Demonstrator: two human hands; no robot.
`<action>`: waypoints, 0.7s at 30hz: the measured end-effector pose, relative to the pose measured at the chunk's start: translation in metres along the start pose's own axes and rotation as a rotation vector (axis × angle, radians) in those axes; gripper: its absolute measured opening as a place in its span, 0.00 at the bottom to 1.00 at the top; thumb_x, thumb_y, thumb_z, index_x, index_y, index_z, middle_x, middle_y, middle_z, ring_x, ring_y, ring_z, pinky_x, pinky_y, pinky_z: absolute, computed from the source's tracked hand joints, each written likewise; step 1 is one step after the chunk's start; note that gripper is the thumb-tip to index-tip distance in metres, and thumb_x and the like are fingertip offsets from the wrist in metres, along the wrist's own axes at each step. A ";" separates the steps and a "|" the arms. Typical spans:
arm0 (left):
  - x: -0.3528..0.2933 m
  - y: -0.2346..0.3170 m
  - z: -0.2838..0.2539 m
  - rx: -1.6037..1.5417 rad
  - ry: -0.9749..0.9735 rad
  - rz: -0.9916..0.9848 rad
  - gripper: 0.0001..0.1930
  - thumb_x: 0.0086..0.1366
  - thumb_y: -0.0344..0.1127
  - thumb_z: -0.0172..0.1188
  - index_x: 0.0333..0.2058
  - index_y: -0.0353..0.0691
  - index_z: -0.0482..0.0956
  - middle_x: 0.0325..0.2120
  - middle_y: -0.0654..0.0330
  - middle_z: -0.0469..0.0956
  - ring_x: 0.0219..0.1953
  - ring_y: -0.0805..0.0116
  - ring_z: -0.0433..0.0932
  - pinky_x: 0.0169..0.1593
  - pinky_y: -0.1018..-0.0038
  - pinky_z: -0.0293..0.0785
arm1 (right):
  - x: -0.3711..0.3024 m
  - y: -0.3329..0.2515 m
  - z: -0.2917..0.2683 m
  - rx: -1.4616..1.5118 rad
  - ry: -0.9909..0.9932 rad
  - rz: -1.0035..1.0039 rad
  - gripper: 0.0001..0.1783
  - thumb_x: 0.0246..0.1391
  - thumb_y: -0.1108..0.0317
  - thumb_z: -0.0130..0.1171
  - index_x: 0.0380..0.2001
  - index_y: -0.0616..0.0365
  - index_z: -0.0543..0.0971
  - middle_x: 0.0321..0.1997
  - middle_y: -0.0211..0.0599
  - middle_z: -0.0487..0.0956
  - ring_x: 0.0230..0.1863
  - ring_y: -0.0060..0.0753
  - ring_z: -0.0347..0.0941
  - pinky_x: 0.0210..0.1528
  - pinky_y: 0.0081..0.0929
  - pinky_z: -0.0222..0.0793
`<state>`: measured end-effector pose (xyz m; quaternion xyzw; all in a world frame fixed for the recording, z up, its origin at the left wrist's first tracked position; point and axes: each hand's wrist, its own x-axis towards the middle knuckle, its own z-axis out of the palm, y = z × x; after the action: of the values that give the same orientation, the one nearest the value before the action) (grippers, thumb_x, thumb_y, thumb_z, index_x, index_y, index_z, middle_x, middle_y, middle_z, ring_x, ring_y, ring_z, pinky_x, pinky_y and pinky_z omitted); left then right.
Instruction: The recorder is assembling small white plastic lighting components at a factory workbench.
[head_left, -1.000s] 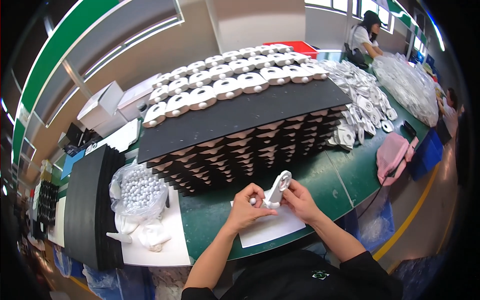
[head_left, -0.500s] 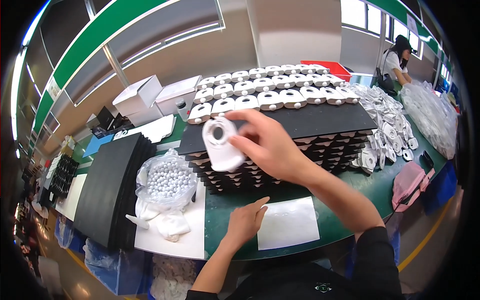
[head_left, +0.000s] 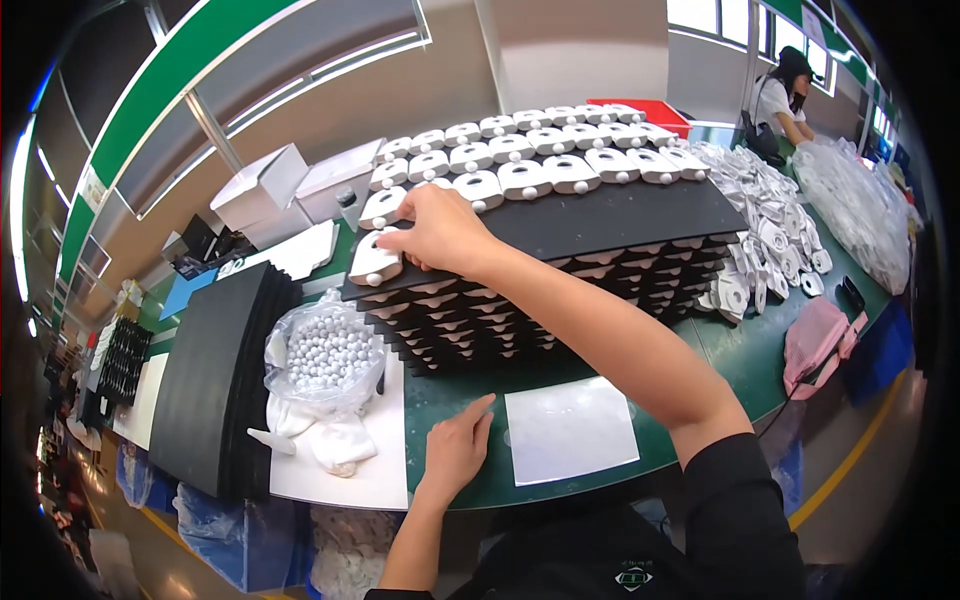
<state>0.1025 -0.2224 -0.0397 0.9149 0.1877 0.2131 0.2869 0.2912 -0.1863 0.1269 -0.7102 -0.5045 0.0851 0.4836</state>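
My right hand (head_left: 445,232) reaches over the top black board (head_left: 600,228) of a tall stack. Its thumb and fingers grip a white plastic part (head_left: 372,262) with a round hole and a white ball at its front, set down at the board's near left corner. Rows of similar white parts (head_left: 520,180) stand behind it on the same board. My left hand (head_left: 455,452) rests low over the green table, index finger and thumb stretched apart with nothing between them. Beside it lies a white sheet (head_left: 570,430).
A clear bag of white balls (head_left: 325,350) stands left of the stack, near upright black boards (head_left: 215,380). Loose white parts (head_left: 765,235) are heaped at the right, beside a pink bag (head_left: 820,340). A co-worker (head_left: 785,105) sits at the far right; a red bin (head_left: 660,118) is behind.
My right hand has carried the white part from in front of the stack left and down onto the board's corner. My left hand has shifted left, away from the sheet. The view has moved slightly.
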 end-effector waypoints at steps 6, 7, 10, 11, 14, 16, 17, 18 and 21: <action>0.003 0.006 0.003 0.083 -0.078 0.070 0.17 0.58 0.30 0.48 0.47 0.45 0.70 0.18 0.51 0.74 0.22 0.51 0.73 0.26 0.62 0.68 | -0.059 -0.006 -0.023 0.283 0.103 -0.275 0.09 0.46 0.70 0.56 0.30 0.65 0.76 0.21 0.42 0.76 0.22 0.33 0.72 0.27 0.26 0.66; 0.004 0.008 0.004 0.188 -0.183 0.070 0.21 0.57 0.29 0.47 0.51 0.47 0.66 0.18 0.51 0.74 0.21 0.51 0.73 0.26 0.62 0.69 | -0.077 -0.008 -0.030 0.322 0.112 -0.294 0.08 0.46 0.70 0.56 0.29 0.64 0.76 0.20 0.41 0.76 0.20 0.30 0.71 0.26 0.25 0.65; 0.006 0.013 0.006 0.366 -0.376 0.107 0.28 0.54 0.27 0.45 0.56 0.49 0.59 0.19 0.52 0.75 0.21 0.53 0.74 0.25 0.63 0.70 | -0.119 0.006 -0.044 0.374 0.130 -0.269 0.05 0.46 0.73 0.56 0.29 0.62 0.76 0.20 0.37 0.75 0.19 0.20 0.69 0.22 0.17 0.63; 0.006 0.015 0.006 0.443 -0.457 0.155 0.32 0.52 0.26 0.45 0.58 0.50 0.56 0.20 0.53 0.75 0.20 0.55 0.75 0.25 0.63 0.71 | -0.131 0.013 -0.050 0.356 0.142 -0.249 0.06 0.46 0.74 0.57 0.31 0.62 0.76 0.22 0.35 0.76 0.20 0.16 0.68 0.22 0.14 0.62; -0.001 0.021 0.009 0.552 -0.566 0.199 0.33 0.51 0.27 0.46 0.59 0.51 0.55 0.20 0.54 0.75 0.20 0.57 0.75 0.24 0.64 0.72 | -0.161 0.039 -0.071 0.397 0.211 -0.132 0.07 0.48 0.75 0.56 0.33 0.62 0.77 0.27 0.31 0.77 0.26 0.14 0.71 0.28 0.12 0.66; -0.016 0.027 0.002 0.569 -0.620 0.204 0.33 0.52 0.27 0.46 0.59 0.52 0.55 0.20 0.54 0.74 0.20 0.57 0.75 0.23 0.65 0.71 | -0.179 0.054 -0.088 0.364 0.245 -0.019 0.07 0.49 0.76 0.55 0.33 0.62 0.77 0.27 0.30 0.77 0.28 0.16 0.72 0.30 0.12 0.67; -0.022 0.032 -0.004 0.584 -0.673 0.216 0.33 0.52 0.27 0.46 0.59 0.52 0.55 0.20 0.54 0.74 0.20 0.58 0.75 0.23 0.66 0.71 | -0.188 0.063 -0.096 0.359 0.283 0.045 0.07 0.49 0.76 0.55 0.34 0.62 0.76 0.26 0.30 0.77 0.28 0.16 0.72 0.30 0.12 0.67; -0.026 0.039 -0.012 0.518 -0.794 0.237 0.32 0.52 0.27 0.45 0.59 0.51 0.55 0.20 0.53 0.74 0.20 0.57 0.75 0.23 0.65 0.71 | -0.197 0.077 -0.103 0.337 0.335 0.066 0.07 0.49 0.76 0.54 0.34 0.62 0.76 0.26 0.30 0.76 0.27 0.15 0.71 0.28 0.11 0.66; -0.037 0.050 -0.033 0.178 -1.213 0.347 0.26 0.57 0.29 0.45 0.56 0.51 0.60 0.23 0.53 0.76 0.23 0.56 0.76 0.27 0.67 0.72 | -0.225 0.106 -0.132 0.330 0.478 0.164 0.06 0.50 0.75 0.54 0.34 0.62 0.76 0.24 0.26 0.74 0.25 0.13 0.69 0.25 0.09 0.62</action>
<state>0.0662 -0.2634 0.0051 0.9105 -0.1420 -0.3157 0.2263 0.3314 -0.4473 0.0312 -0.6605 -0.2965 0.0350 0.6889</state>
